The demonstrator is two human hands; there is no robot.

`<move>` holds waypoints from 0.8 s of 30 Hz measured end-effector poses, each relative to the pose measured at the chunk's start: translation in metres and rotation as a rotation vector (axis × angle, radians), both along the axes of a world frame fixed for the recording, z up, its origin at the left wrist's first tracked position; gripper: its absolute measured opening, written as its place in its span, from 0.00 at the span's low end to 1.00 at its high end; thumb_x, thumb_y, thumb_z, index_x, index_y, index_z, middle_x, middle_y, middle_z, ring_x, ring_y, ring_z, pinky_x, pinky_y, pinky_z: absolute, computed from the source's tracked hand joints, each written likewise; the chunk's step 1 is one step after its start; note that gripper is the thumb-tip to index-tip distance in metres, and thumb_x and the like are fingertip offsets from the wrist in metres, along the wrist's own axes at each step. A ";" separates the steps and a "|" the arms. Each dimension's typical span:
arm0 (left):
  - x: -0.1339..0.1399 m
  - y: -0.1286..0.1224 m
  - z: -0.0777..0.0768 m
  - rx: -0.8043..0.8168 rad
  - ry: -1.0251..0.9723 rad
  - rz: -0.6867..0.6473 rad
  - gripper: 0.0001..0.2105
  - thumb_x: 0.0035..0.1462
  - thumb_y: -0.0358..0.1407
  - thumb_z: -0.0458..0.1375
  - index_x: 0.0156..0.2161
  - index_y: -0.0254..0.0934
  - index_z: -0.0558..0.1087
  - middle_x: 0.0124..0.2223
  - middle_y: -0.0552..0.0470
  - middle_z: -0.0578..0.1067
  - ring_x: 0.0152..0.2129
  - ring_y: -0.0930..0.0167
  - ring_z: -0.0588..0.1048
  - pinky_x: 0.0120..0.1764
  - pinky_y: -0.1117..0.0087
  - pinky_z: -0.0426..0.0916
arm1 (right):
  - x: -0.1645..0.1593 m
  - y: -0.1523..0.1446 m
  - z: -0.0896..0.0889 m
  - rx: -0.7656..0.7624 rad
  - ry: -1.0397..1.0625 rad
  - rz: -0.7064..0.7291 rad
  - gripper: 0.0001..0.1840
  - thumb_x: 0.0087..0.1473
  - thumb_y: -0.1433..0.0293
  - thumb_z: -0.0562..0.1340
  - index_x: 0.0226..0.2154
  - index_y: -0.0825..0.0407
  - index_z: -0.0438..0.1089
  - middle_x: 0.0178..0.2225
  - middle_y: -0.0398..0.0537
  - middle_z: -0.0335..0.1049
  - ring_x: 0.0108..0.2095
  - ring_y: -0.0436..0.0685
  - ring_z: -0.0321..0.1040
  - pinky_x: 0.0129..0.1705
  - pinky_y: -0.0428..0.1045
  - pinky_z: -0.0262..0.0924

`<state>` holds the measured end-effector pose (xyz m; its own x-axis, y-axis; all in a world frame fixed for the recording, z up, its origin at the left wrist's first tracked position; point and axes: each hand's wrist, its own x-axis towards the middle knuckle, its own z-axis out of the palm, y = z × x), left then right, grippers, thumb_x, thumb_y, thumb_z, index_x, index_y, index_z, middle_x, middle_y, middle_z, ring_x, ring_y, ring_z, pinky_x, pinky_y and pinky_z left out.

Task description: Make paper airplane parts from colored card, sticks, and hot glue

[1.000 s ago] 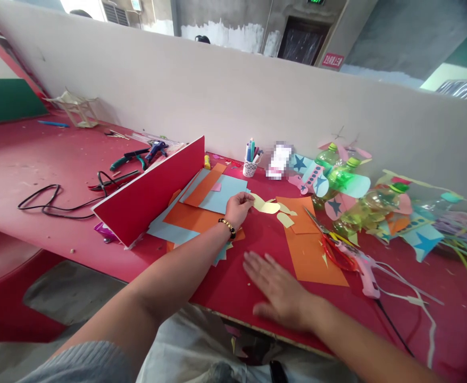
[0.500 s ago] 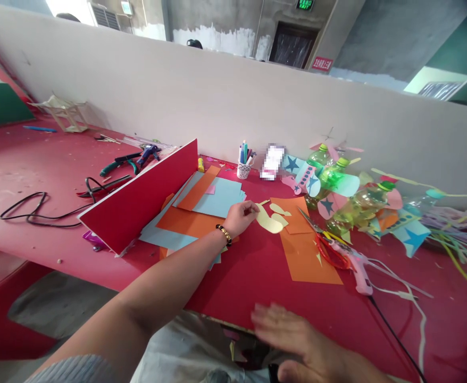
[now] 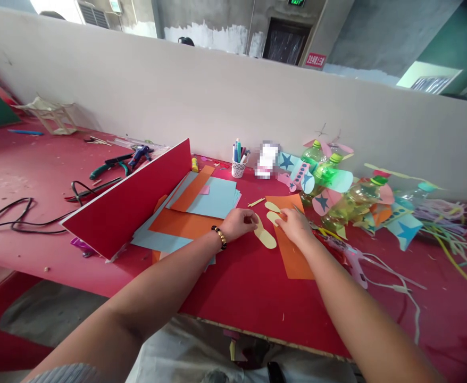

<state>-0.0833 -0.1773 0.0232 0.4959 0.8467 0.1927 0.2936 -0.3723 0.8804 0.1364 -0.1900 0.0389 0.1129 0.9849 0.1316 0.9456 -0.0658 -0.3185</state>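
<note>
My left hand, a dark beaded bracelet at its wrist, pinches the upper end of a long pale-yellow paper cutout with rounded ends. My right hand reaches in from the other side, its thumb and fingertips closed at the edge of a smaller yellow paper cutout. Just above that lies another small yellow cutout. Orange paper lies beneath my right hand and partly under the small cutouts. Scissors with red handles are mostly hidden behind my right forearm.
Blue and orange sheets lie left, beside a red upright divider. A pen cup and a blurred phone stand behind. Bottles decorated with paper and a pink glue gun with its cord are right.
My right hand has risen from the table's front edge to the small cutouts. The long cutout has turned and now slants toward the front right, while my left hand stays at its end.
</note>
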 end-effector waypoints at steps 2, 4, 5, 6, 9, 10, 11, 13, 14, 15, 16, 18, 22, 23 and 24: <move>0.000 -0.001 0.002 -0.023 0.037 -0.027 0.05 0.46 0.32 0.61 0.30 0.33 0.74 0.26 0.53 0.73 0.23 0.74 0.69 0.28 0.75 0.63 | -0.006 0.012 -0.004 -0.042 0.001 -0.009 0.16 0.44 0.71 0.66 0.40 0.53 0.72 0.40 0.56 0.73 0.43 0.63 0.68 0.43 0.51 0.57; -0.001 -0.002 0.004 -0.053 0.046 -0.056 0.06 0.45 0.32 0.61 0.32 0.33 0.74 0.25 0.54 0.72 0.22 0.74 0.69 0.27 0.75 0.63 | -0.008 0.018 -0.008 -0.066 0.025 -0.030 0.18 0.41 0.71 0.67 0.39 0.52 0.72 0.37 0.54 0.74 0.39 0.62 0.69 0.40 0.51 0.58; -0.001 -0.002 0.004 -0.066 0.040 -0.069 0.07 0.44 0.31 0.61 0.33 0.33 0.74 0.25 0.55 0.71 0.22 0.75 0.68 0.26 0.75 0.62 | -0.007 0.020 -0.010 -0.080 0.043 -0.045 0.17 0.40 0.71 0.67 0.38 0.52 0.73 0.35 0.53 0.74 0.37 0.61 0.70 0.37 0.50 0.58; 0.000 -0.002 0.004 -0.078 0.029 -0.081 0.09 0.44 0.31 0.62 0.34 0.34 0.74 0.24 0.56 0.70 0.22 0.75 0.68 0.26 0.75 0.62 | -0.006 0.021 -0.013 -0.092 0.065 -0.059 0.16 0.40 0.71 0.67 0.37 0.51 0.73 0.32 0.51 0.74 0.34 0.60 0.70 0.35 0.50 0.58; 0.000 -0.003 0.004 -0.117 -0.024 -0.114 0.17 0.43 0.29 0.62 0.42 0.35 0.71 0.24 0.58 0.68 0.22 0.75 0.68 0.25 0.76 0.61 | -0.002 0.023 -0.017 -0.097 0.142 -0.087 0.10 0.38 0.69 0.68 0.29 0.50 0.73 0.25 0.46 0.72 0.27 0.56 0.68 0.28 0.48 0.55; -0.001 -0.003 0.004 -0.131 -0.043 -0.120 0.19 0.43 0.29 0.62 0.45 0.36 0.69 0.24 0.59 0.67 0.22 0.75 0.68 0.25 0.76 0.61 | -0.001 0.022 -0.017 -0.084 0.170 -0.091 0.08 0.37 0.68 0.68 0.26 0.50 0.72 0.24 0.45 0.71 0.25 0.55 0.66 0.27 0.48 0.54; -0.001 -0.003 0.003 -0.145 -0.061 -0.126 0.21 0.43 0.29 0.62 0.47 0.36 0.67 0.23 0.60 0.67 0.21 0.75 0.68 0.25 0.76 0.62 | 0.000 0.021 -0.016 -0.067 0.202 -0.091 0.08 0.36 0.67 0.68 0.24 0.50 0.71 0.22 0.45 0.70 0.24 0.54 0.65 0.26 0.47 0.53; -0.001 -0.003 0.004 -0.184 -0.094 -0.134 0.22 0.44 0.29 0.62 0.48 0.36 0.66 0.22 0.61 0.66 0.20 0.75 0.68 0.25 0.75 0.63 | 0.000 0.016 -0.011 -0.032 0.286 -0.076 0.08 0.36 0.67 0.68 0.22 0.50 0.69 0.21 0.44 0.69 0.23 0.52 0.63 0.25 0.47 0.52; -0.001 -0.003 0.004 -0.216 -0.115 -0.139 0.22 0.45 0.29 0.62 0.48 0.36 0.66 0.22 0.61 0.66 0.20 0.75 0.68 0.25 0.75 0.63 | 0.000 0.012 -0.007 -0.020 0.339 -0.061 0.08 0.37 0.66 0.67 0.23 0.51 0.69 0.21 0.43 0.68 0.22 0.52 0.63 0.25 0.47 0.53; -0.001 -0.003 0.005 -0.256 -0.137 -0.146 0.21 0.45 0.30 0.62 0.47 0.36 0.66 0.22 0.60 0.67 0.19 0.76 0.68 0.25 0.75 0.64 | 0.001 0.006 -0.004 -0.013 0.394 -0.045 0.08 0.39 0.65 0.66 0.24 0.51 0.69 0.21 0.43 0.68 0.22 0.52 0.62 0.24 0.47 0.53; -0.001 -0.003 0.005 -0.301 -0.160 -0.150 0.20 0.45 0.30 0.62 0.46 0.35 0.66 0.23 0.60 0.67 0.19 0.76 0.69 0.25 0.75 0.65 | 0.001 -0.001 0.000 -0.009 0.442 -0.028 0.08 0.41 0.64 0.64 0.26 0.51 0.69 0.21 0.42 0.69 0.22 0.51 0.63 0.24 0.46 0.54; 0.000 -0.003 0.005 -0.397 -0.198 -0.150 0.18 0.45 0.30 0.63 0.43 0.34 0.67 0.23 0.58 0.69 0.19 0.75 0.70 0.24 0.74 0.67 | 0.002 -0.018 0.005 0.005 0.578 -0.002 0.10 0.45 0.62 0.61 0.29 0.52 0.68 0.22 0.43 0.69 0.22 0.51 0.63 0.25 0.46 0.56; 0.002 -0.003 0.003 -0.517 -0.239 -0.181 0.14 0.44 0.32 0.65 0.37 0.31 0.69 0.27 0.51 0.74 0.23 0.71 0.75 0.26 0.72 0.70 | -0.006 -0.051 0.007 0.028 1.092 0.012 0.13 0.41 0.63 0.67 0.28 0.54 0.70 0.24 0.44 0.68 0.23 0.49 0.62 0.25 0.45 0.55; 0.003 -0.003 0.002 -0.529 -0.248 -0.197 0.14 0.44 0.33 0.66 0.36 0.31 0.70 0.28 0.49 0.75 0.23 0.71 0.76 0.26 0.72 0.70 | -0.011 -0.056 0.006 0.032 1.187 0.002 0.12 0.40 0.64 0.68 0.27 0.54 0.71 0.23 0.43 0.68 0.23 0.48 0.61 0.25 0.44 0.55; 0.004 -0.003 0.001 -0.535 -0.257 -0.209 0.14 0.44 0.34 0.66 0.35 0.31 0.70 0.28 0.48 0.75 0.24 0.71 0.76 0.26 0.72 0.70 | -0.015 -0.060 0.004 0.036 1.247 -0.010 0.12 0.39 0.64 0.69 0.27 0.54 0.71 0.23 0.42 0.67 0.22 0.47 0.60 0.26 0.44 0.55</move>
